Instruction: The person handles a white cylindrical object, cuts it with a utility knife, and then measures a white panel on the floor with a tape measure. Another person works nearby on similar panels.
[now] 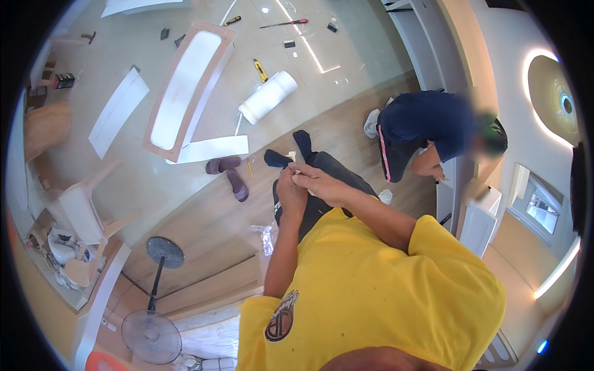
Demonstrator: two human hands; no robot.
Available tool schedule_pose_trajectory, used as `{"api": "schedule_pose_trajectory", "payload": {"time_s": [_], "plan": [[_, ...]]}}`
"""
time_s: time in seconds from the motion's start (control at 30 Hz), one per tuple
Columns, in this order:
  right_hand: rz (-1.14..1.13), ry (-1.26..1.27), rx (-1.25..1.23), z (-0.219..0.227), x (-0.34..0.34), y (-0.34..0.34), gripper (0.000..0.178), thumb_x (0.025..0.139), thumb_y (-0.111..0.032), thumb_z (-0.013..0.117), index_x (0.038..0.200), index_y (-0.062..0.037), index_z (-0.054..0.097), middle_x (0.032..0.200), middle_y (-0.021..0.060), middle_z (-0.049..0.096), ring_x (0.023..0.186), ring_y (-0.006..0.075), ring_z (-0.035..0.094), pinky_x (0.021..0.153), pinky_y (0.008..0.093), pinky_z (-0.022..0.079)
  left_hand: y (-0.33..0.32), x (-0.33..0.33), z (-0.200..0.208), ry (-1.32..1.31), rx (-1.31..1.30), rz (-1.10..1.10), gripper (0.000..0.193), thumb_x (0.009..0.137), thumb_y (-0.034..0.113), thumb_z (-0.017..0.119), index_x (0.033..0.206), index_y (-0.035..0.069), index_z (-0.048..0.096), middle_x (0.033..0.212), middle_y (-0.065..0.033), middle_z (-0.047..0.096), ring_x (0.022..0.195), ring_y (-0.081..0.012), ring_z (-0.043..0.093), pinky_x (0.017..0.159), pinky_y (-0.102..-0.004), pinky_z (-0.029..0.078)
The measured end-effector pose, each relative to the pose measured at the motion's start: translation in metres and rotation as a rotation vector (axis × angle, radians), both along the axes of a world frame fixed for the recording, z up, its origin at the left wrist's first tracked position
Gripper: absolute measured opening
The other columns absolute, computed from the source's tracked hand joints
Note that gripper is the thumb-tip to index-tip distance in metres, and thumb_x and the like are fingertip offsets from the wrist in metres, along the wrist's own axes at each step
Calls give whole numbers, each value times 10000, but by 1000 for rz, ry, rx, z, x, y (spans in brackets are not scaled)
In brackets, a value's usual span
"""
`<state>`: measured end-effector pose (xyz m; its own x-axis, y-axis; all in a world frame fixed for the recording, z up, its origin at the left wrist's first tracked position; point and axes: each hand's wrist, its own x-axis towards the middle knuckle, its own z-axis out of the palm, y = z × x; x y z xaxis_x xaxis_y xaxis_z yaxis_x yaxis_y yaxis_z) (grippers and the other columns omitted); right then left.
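Observation:
My left hand (289, 191) and my right hand (318, 184) meet in front of my dark trousers, just past the hem of my yellow shirt. The fingers of both are closed together around something small and pale, mostly hidden and too small to name. Beyond them are my feet in dark socks (276, 159). A pair of purple slippers (237, 185) lies on the wooden floor left of my hands, beside a thin yellow stick (250, 169) like a pencil.
Ahead lie a white roll (268, 98), a yellow utility knife (260, 70), a red-handled screwdriver (291, 23), a wood-framed curved panel (153, 123) and white strips (119, 112). A co-worker (427, 123) crouches right by white cabinets (479, 219). A standing fan (151, 334) is at lower left.

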<state>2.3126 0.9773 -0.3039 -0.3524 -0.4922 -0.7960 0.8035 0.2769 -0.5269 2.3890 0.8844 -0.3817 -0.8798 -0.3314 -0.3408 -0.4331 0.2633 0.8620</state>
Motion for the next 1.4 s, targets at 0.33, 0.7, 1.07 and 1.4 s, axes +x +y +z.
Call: {"api": "schedule_pose_trajectory", "payload": {"time_s": [0.33, 0.7, 1.07, 1.4], "plan": [[303, 602, 284, 42, -14, -3, 362, 953, -143, 513, 1264, 38, 550, 1010, 270, 671, 913, 411, 661, 836, 434, 516, -31, -11, 41, -38, 35, 69, 146, 772, 45, 664, 883, -43, 696, 663, -85, 658, 607, -95, 579, 556, -286, 460], [-32, 661, 172, 48, -47, -2, 432, 884, -145, 651, 1265, 45, 584, 916, 215, 712, 861, 286, 712, 785, 378, 550, -33, -42, 85, -39, 596, 237, 246, 935, 88, 581, 1142, -40, 622, 864, -97, 685, 643, -149, 647, 545, -266, 545], [-213, 514, -167, 40, -27, 9, 632, 1025, -310, 466, 1539, -72, 186, 1381, 258, 473, 1248, 306, 515, 988, 353, 457, -4, -41, 103, 13, 732, 405, 380, 993, 226, 588, 1271, -21, 511, 967, -105, 647, 791, -184, 670, 650, -292, 587], [-243, 222, -303, 74, -46, 47, 693, 991, -360, 519, 1541, -79, 206, 1221, 134, 521, 1057, 183, 525, 853, 366, 492, 55, -59, 82, 36, 561, 467, 301, 1017, 259, 555, 907, -12, 628, 799, -25, 632, 677, -92, 602, 558, -242, 484]]}}
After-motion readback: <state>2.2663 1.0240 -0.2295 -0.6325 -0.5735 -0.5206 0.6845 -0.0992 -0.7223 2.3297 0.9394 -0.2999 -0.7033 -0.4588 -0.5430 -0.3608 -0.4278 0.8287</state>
